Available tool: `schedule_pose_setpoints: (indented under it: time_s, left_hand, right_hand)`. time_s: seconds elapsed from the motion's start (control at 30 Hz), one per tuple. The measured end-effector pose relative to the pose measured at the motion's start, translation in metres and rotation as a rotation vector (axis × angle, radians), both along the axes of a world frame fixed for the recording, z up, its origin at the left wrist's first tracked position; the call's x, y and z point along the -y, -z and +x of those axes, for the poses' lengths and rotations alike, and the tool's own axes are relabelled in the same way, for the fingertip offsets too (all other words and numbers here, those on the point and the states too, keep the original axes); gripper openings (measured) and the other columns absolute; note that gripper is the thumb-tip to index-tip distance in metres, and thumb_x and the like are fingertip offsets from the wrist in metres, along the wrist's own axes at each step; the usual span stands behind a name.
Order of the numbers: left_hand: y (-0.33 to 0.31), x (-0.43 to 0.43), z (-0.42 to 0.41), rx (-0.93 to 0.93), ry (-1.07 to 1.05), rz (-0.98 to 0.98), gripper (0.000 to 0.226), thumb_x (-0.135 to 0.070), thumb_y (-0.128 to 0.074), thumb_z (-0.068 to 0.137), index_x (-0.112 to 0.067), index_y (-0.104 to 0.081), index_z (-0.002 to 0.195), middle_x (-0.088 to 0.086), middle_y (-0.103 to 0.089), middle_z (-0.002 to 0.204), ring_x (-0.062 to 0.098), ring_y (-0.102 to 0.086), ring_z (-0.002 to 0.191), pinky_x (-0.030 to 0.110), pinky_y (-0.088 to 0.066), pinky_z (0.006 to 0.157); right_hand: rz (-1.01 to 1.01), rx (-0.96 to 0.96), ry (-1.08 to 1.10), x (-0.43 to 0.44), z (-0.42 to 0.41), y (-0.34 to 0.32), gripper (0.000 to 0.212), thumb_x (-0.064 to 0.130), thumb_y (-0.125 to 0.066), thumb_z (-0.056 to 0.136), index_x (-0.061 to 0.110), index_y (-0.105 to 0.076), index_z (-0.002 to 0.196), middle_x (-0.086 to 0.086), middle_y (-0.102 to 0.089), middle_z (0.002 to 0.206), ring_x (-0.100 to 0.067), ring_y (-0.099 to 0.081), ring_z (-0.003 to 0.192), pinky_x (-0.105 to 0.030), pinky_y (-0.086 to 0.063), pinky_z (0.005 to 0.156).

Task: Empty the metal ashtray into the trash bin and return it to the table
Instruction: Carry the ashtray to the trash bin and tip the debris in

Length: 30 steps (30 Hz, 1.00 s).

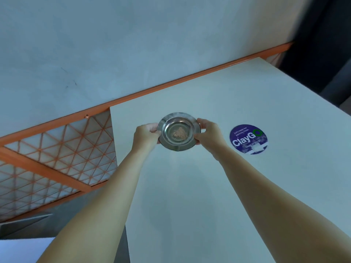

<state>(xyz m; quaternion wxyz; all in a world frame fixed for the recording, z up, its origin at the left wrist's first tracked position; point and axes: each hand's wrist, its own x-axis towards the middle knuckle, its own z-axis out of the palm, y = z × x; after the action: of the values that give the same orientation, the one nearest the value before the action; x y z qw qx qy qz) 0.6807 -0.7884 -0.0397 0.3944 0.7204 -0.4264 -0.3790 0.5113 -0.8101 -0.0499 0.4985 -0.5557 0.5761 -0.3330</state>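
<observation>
A round metal ashtray (pixel 178 130) with a small pile of brownish ash in its bowl is over the far part of the white table (pixel 190 186). My left hand (pixel 145 134) grips its left rim. My right hand (pixel 208 132) grips its right rim. Whether the ashtray rests on the table or is just lifted off it I cannot tell. No trash bin is in view.
A round purple "ClayGo" sticker (pixel 248 139) is stuck on the table to the right of the ashtray. An orange rail with a mesh panel (pixel 57 158) runs along the grey wall behind and left of the table. A dark gap lies at the far right.
</observation>
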Motion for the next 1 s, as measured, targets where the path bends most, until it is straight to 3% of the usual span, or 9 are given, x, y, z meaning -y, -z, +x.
schedule_pose_setpoints:
  time_s: [0.17, 0.37, 0.47, 0.57, 0.67, 0.73, 0.87, 0.93, 1.0]
  left_hand:
    - [-0.020, -0.011, -0.051, -0.004, 0.112, -0.011, 0.029, 0.005, -0.048, 0.086, -0.006, -0.068, 0.104, 0.006, -0.068, 0.081, 0.013, -0.063, 0.063, 0.031, -0.057, 0.078]
    - [-0.037, -0.054, -0.144, -0.099, 0.286, -0.041, 0.029, 0.006, -0.048, 0.085, -0.011, -0.070, 0.095, -0.001, -0.065, 0.068, -0.006, -0.062, 0.047, 0.007, -0.053, 0.050]
    - [-0.046, -0.080, -0.202, -0.122, 0.349, -0.041, 0.029, 0.007, -0.048, 0.085, -0.004, -0.068, 0.103, -0.001, -0.064, 0.069, 0.000, -0.063, 0.051, 0.007, -0.054, 0.051]
    - [-0.056, -0.112, -0.264, -0.140, 0.413, -0.059, 0.029, 0.008, -0.048, 0.086, 0.000, -0.064, 0.109, 0.000, -0.064, 0.073, 0.008, -0.061, 0.062, 0.008, -0.054, 0.055]
    - [-0.060, -0.149, -0.328, -0.164, 0.502, -0.071, 0.030, 0.008, -0.047, 0.087, 0.002, -0.062, 0.112, 0.004, -0.063, 0.076, 0.001, -0.063, 0.052, 0.009, -0.054, 0.055]
    - [-0.059, -0.174, -0.370, -0.184, 0.567, -0.055, 0.030, 0.009, -0.046, 0.087, 0.004, -0.062, 0.112, 0.002, -0.061, 0.072, 0.001, -0.063, 0.053, 0.009, -0.055, 0.056]
    - [-0.056, -0.216, -0.446, -0.192, 0.668, -0.021, 0.029, 0.009, -0.048, 0.086, 0.005, -0.062, 0.112, 0.007, -0.063, 0.078, 0.013, -0.060, 0.066, 0.011, -0.056, 0.058]
    - [-0.057, -0.231, -0.482, -0.172, 0.711, -0.018, 0.030, 0.007, -0.050, 0.087, 0.005, -0.060, 0.115, 0.014, -0.064, 0.091, 0.018, -0.063, 0.072, 0.019, -0.058, 0.066]
    - [-0.060, -0.241, -0.514, -0.144, 0.746, -0.013, 0.032, 0.005, -0.053, 0.086, 0.005, -0.058, 0.118, 0.020, -0.066, 0.106, 0.027, -0.066, 0.087, 0.033, -0.059, 0.080]
  right_hand:
    - [-0.020, -0.019, 0.108, -0.028, -0.056, -0.020, 0.042, -0.012, -0.048, 0.077, 0.008, -0.059, 0.113, 0.012, -0.056, 0.077, -0.025, -0.059, 0.070, -0.048, -0.054, 0.081]
    - [-0.063, 0.013, 0.217, -0.092, -0.153, -0.041, 0.034, -0.013, -0.048, 0.075, 0.007, -0.065, 0.097, -0.009, -0.064, 0.091, -0.023, -0.059, 0.075, -0.045, -0.056, 0.075]
    - [-0.093, 0.018, 0.273, -0.130, -0.209, -0.047, 0.031, -0.011, -0.051, 0.078, 0.007, -0.066, 0.097, -0.011, -0.065, 0.098, -0.025, -0.063, 0.073, -0.038, -0.059, 0.072]
    - [-0.112, 0.026, 0.331, -0.174, -0.269, -0.052, 0.024, -0.008, -0.054, 0.078, 0.007, -0.066, 0.093, -0.015, -0.066, 0.098, -0.032, -0.065, 0.083, -0.042, -0.059, 0.077]
    - [-0.135, 0.050, 0.412, -0.224, -0.329, -0.056, 0.025, -0.008, -0.056, 0.078, 0.014, -0.066, 0.085, 0.000, -0.065, 0.082, -0.022, -0.064, 0.077, -0.040, -0.059, 0.077]
    - [-0.140, 0.059, 0.480, -0.258, -0.368, -0.057, 0.029, -0.011, -0.057, 0.077, 0.010, -0.067, 0.095, 0.010, -0.059, 0.075, -0.014, -0.061, 0.071, -0.038, -0.059, 0.074]
    - [-0.122, 0.017, 0.555, -0.318, -0.442, -0.058, 0.031, -0.013, -0.055, 0.076, 0.010, -0.068, 0.092, -0.008, -0.068, 0.086, -0.024, -0.066, 0.081, -0.041, -0.061, 0.071]
    - [-0.121, 0.020, 0.596, -0.339, -0.473, -0.059, 0.034, -0.014, -0.055, 0.076, 0.018, -0.067, 0.080, -0.012, -0.068, 0.091, -0.029, -0.065, 0.082, -0.032, -0.059, 0.060]
    - [-0.114, 0.014, 0.661, -0.355, -0.501, -0.061, 0.031, -0.015, -0.053, 0.076, 0.012, -0.066, 0.084, -0.011, -0.063, 0.087, -0.025, -0.061, 0.069, -0.015, -0.049, 0.040]
